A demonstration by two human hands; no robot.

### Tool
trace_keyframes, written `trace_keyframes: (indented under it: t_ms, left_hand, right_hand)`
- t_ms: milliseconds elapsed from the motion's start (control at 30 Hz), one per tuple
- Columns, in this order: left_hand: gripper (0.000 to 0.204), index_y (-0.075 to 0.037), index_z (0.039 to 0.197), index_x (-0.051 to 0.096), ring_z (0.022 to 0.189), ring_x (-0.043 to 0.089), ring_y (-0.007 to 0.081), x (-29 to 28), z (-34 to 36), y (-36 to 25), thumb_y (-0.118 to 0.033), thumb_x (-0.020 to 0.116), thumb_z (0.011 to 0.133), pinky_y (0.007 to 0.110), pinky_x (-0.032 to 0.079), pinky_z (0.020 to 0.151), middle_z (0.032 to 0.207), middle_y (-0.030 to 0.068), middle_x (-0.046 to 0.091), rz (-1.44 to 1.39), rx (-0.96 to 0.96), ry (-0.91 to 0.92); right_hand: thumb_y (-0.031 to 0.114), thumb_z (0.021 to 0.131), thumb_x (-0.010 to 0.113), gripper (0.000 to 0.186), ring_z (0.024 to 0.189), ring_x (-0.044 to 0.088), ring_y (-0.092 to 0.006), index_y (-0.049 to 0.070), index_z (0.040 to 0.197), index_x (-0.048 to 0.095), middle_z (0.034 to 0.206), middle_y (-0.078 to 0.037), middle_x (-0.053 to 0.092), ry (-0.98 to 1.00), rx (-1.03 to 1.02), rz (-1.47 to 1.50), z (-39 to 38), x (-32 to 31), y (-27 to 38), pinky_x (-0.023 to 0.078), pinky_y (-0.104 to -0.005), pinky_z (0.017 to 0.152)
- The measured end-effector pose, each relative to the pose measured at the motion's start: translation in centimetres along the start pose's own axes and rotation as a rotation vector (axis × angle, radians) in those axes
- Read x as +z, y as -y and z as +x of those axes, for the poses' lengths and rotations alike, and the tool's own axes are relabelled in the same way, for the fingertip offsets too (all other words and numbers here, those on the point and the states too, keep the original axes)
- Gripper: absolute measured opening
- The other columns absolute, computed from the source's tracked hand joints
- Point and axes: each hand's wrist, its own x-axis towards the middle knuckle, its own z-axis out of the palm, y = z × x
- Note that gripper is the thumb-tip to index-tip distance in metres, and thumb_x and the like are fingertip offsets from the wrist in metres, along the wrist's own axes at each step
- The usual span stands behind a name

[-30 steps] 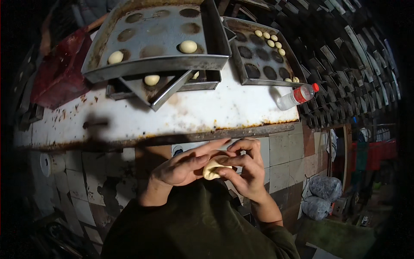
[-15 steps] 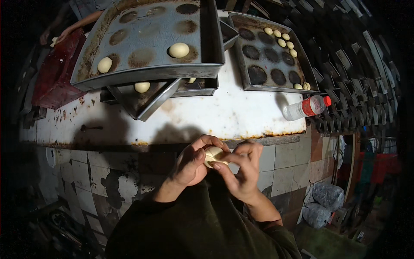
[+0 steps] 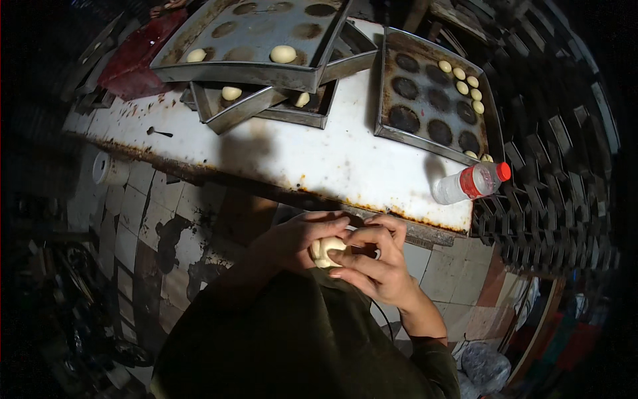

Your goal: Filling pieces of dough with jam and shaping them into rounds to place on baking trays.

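A pale dough ball (image 3: 325, 251) is held between my two hands in front of my body, short of the table's near edge. My left hand (image 3: 292, 238) cups it from the left, fingers curled over its top. From the other side, the fingers and thumb of my right hand (image 3: 384, 261) press on its surface, which shows a fold. Beyond the table edge, a dough ball (image 3: 283, 54) and another dough ball (image 3: 196, 56) sit in the uppermost metal tray (image 3: 246, 73). Several smaller dough balls (image 3: 462, 87) line the right side of a second tray (image 3: 421, 90).
More trays (image 3: 249, 110) are stacked askew under the uppermost one. A red-capped plastic bottle (image 3: 465, 185) stands near the white table's (image 3: 332, 159) right corner. A spoon (image 3: 159, 133) lies at left, by a red box (image 3: 136, 66). Dark metal tins (image 3: 551, 179) are stacked at right. Another person's hand (image 3: 169, 6) shows behind.
The view has turned and shifted, so the table now slants down to the right. Both hands keep the dough ball, and my right fingers have closed further over it.
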Motion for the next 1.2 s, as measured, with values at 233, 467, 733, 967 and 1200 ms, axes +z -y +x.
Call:
trace_keyframes:
  t_ms: [233,467,733,967,1200]
  left_hand:
    - [0.072,-0.020,0.142,0.010,0.125,0.033,0.0300,1.3,-0.6,-1.1,-0.053,0.044,0.088,0.044,0.033,0.101,0.137,0.0182,0.028,-0.444,0.062,-0.241]
    - [0.062,-0.004,0.136,0.028,0.124,0.037,0.0311,-4.6,-6.0,-2.4,-0.041,0.046,0.090,0.045,0.035,0.101,0.133,0.0194,0.037,-0.646,0.162,-0.227]
    - [0.026,-0.004,0.120,0.045,0.103,0.054,0.0181,-12.6,-11.7,-2.1,-0.010,0.044,0.094,0.034,0.050,0.084,0.115,0.0086,0.051,-0.744,0.145,-0.268]
    - [0.023,-0.002,0.115,0.047,0.102,0.053,0.0151,-16.4,-13.5,-4.4,-0.011,0.047,0.093,0.032,0.048,0.084,0.109,0.0064,0.054,-0.584,0.143,-0.136]
    - [0.029,-0.001,0.121,0.046,0.106,0.053,0.0147,-16.7,-11.9,-6.0,-0.014,0.046,0.094,0.033,0.047,0.090,0.116,0.0070,0.052,-0.667,0.012,0.011]
  right_hand:
    - [0.033,0.061,0.080,0.037,0.087,0.049,-0.0248,0.007,0.076,0.058,0.090,-0.005,0.053,-0.045,-0.115,0.055,1.7,1.6,-0.4,0.034,-0.0384,0.074]
    - [0.018,0.061,0.083,0.035,0.069,0.053,-0.0190,0.004,0.073,0.053,0.077,-0.007,0.053,0.037,0.150,0.420,5.6,6.2,1.5,0.044,-0.0301,0.062]
    - [0.008,0.068,0.076,0.022,0.077,0.052,-0.0259,-0.001,0.084,0.063,0.084,-0.012,0.053,-0.217,0.302,0.106,12.3,13.8,6.0,0.043,-0.0322,0.065]
    - [0.009,0.068,0.077,0.029,0.077,0.051,-0.0232,-0.002,0.088,0.058,0.084,-0.010,0.051,-0.087,0.277,-0.015,15.5,14.8,7.2,0.042,-0.0314,0.065]
    - [0.007,0.075,0.070,0.017,0.064,0.050,-0.0225,0.000,0.083,0.057,0.078,-0.011,0.046,0.005,0.180,0.065,15.9,13.1,5.3,0.043,-0.0315,0.055]
